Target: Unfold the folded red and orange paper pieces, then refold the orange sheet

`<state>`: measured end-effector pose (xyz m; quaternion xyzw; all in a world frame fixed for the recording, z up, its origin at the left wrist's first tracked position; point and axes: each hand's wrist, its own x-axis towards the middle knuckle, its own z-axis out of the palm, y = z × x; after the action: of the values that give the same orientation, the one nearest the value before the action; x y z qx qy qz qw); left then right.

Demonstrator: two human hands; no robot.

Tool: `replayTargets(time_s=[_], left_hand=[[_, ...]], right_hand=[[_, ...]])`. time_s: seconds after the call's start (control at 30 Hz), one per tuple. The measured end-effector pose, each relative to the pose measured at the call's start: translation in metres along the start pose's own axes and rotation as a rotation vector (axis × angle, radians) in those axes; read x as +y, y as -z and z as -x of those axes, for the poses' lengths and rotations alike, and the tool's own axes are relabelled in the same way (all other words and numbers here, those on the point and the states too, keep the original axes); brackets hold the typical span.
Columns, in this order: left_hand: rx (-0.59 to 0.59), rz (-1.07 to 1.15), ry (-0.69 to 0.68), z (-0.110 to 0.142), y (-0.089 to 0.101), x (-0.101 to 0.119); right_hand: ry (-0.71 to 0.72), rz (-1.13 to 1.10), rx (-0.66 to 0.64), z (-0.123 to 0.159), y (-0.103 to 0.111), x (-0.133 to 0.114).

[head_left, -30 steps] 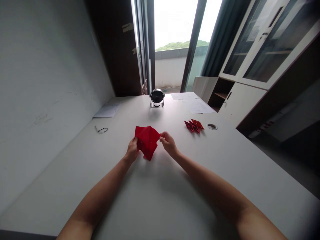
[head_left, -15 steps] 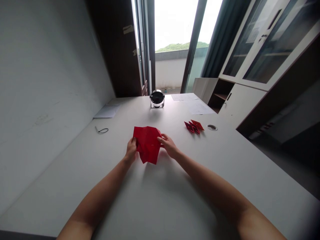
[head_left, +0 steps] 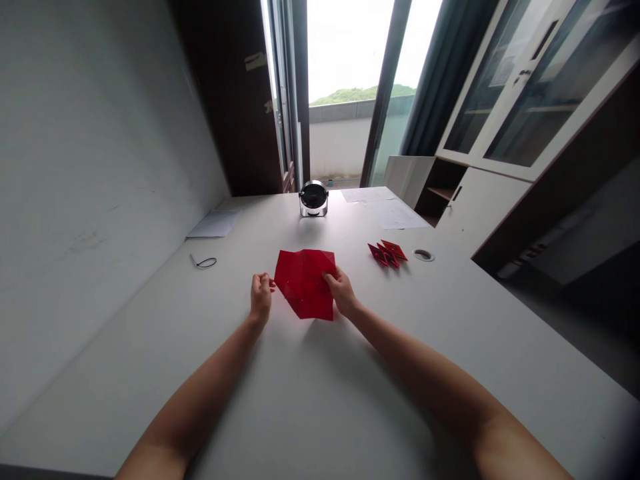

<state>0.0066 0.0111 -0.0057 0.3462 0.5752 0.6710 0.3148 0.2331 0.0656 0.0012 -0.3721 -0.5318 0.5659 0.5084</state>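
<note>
White tabletop (head_left: 320,400) is seen beneath a creased red sheet (head_left: 305,283), which is gripped near its right edge by the right hand (head_left: 341,290), thumb on top, while the left hand (head_left: 261,293) is curled by the left corner (whether that corner is pinched cannot be told). Such thin material is best steadied at both edges with light, even tension, well apart from the folded red pieces (head_left: 395,249) farther right.
</note>
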Motion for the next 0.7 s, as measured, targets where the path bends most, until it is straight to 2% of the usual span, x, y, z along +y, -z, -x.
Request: replayTargets(time_s=[0.07,0.23,0.37,0.5,0.6,0.7], left_hand=[[-0.033,-0.143,-0.044,0.002,-0.001,-0.002],[-0.295,-0.314,-0.024,0.008,-0.004,-0.006],[-0.352,-0.301,-0.010,0.014,-0.008,-0.001],[-0.443,-0.111,0.012,0.018,-0.013,0.006],[-0.455,-0.042,0.010,0.014,-0.011,0.009],[-0.373,-0.128,0.001,0.003,-0.002,0.008]], right_hand=[[0.012,-0.014,0.016,0.000,0.000,0.000],[0.030,-0.102,0.007,-0.001,-0.002,0.000],[0.046,-0.085,-0.014,-0.001,-0.005,-0.001],[0.047,-0.025,-0.009,0.001,-0.005,-0.002],[0.041,-0.041,0.009,-0.002,-0.001,-0.001],[0.055,-0.024,0.103,-0.009,0.009,0.003]])
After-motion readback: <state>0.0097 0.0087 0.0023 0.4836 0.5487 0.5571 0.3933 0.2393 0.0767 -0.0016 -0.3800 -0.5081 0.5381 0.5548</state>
